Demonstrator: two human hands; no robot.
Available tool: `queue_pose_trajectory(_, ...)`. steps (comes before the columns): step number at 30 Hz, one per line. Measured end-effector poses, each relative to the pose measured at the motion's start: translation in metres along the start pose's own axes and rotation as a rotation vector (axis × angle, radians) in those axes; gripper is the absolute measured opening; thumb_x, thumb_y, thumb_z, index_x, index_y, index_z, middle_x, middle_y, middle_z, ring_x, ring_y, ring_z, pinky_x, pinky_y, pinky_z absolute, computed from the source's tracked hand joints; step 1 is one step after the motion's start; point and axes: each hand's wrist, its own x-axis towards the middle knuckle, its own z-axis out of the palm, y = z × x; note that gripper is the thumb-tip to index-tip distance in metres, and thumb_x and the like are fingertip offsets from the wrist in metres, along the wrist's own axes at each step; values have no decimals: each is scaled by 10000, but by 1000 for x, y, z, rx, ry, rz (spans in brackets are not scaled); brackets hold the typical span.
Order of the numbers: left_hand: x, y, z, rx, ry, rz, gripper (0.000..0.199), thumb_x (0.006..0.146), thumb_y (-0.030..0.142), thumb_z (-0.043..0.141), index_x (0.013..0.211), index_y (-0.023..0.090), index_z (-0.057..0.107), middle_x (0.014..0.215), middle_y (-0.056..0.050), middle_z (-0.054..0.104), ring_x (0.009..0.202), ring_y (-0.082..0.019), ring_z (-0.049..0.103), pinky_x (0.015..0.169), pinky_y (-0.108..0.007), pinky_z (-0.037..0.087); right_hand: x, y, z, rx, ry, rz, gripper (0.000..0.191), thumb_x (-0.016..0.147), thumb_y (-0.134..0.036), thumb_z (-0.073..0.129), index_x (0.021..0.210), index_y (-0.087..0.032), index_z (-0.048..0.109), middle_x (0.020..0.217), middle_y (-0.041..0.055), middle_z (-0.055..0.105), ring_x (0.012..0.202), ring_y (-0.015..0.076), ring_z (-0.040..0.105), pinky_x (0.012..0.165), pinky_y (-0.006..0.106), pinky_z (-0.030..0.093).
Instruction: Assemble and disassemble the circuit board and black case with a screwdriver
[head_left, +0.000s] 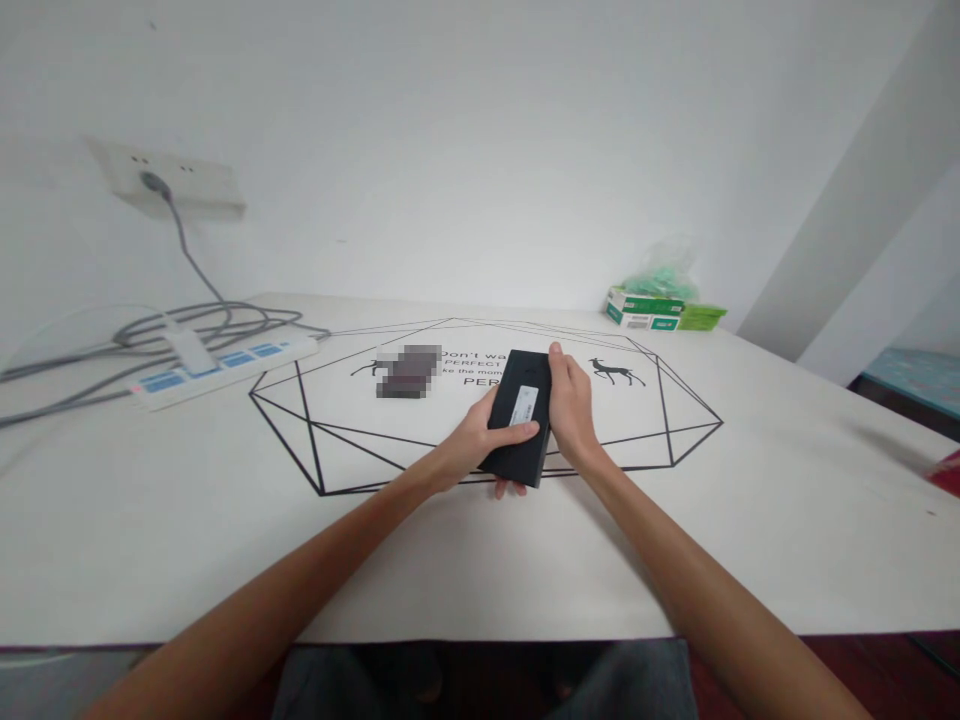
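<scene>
A slim black box with a white printed label is held up over the middle of the table, tilted, label side facing me. My left hand grips its lower left side, thumb across the face by the label and fingertips showing beneath the bottom edge. Along the right edge, my right hand is closed against the box, its thumb up near the top corner; its other fingers are mostly hidden behind. Left of the box lies a dark, pixelated rectangular thing whose kind I cannot tell.
The white table bears printed black lines, lettering and deer. At left lie a power strip with a white plug and coiled grey cables, running to a wall socket. Green-and-white boxes and a plastic bag sit back right.
</scene>
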Motion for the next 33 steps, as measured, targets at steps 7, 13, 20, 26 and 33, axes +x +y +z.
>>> queue_pose_trajectory(7, -2, 7, -7, 78, 15, -18, 638, 778, 471, 670, 1255, 205, 340, 713, -28, 614, 463, -217, 637, 287, -206, 366, 2, -3, -1, 25, 105, -7, 481, 819, -646, 491, 615, -222, 392, 525, -30, 451, 490, 125, 445, 431, 237, 358)
queue_pose_trajectory(13, 1, 12, -22, 403, 123, 117, 565, 779, 474, 653, 1233, 182, 488, 1012, -97, 659, 839, -254, 670, 651, -341, 555, 2, -3, -4, 165, -67, 66, 464, 750, -648, 581, 640, -208, 486, 382, -47, 447, 276, 102, 388, 266, 227, 242)
queue_pose_trajectory(20, 3, 10, -22, 1066, 403, 283, 915, 667, 562, 701, 1421, 196, 333, 1352, -149, 505, 1210, -353, 501, 969, -474, 427, -3, -4, 2, 178, -140, 129, 428, 796, -623, 550, 668, -221, 473, 364, -30, 522, 330, 179, 554, 334, 266, 440)
queue_pose_trajectory(26, 3, 15, -36, 1210, 384, 331, 780, 678, 446, 685, 1361, 194, 404, 1245, -116, 587, 1110, -318, 576, 918, -413, 467, -3, -13, 0, 286, -320, 143, 441, 764, -606, 605, 656, -190, 506, 471, 16, 611, 408, 166, 600, 342, 233, 451)
queue_pose_trajectory(33, 2, 13, -59, 1221, 332, 285, 828, 602, 264, 671, 1365, 127, 381, 1382, -166, 475, 1244, -332, 475, 1056, -445, 365, 26, 8, -38, 45, -173, 56, 520, 825, -645, 488, 727, -146, 601, 704, 103, 686, 571, 182, 652, 438, 249, 481)
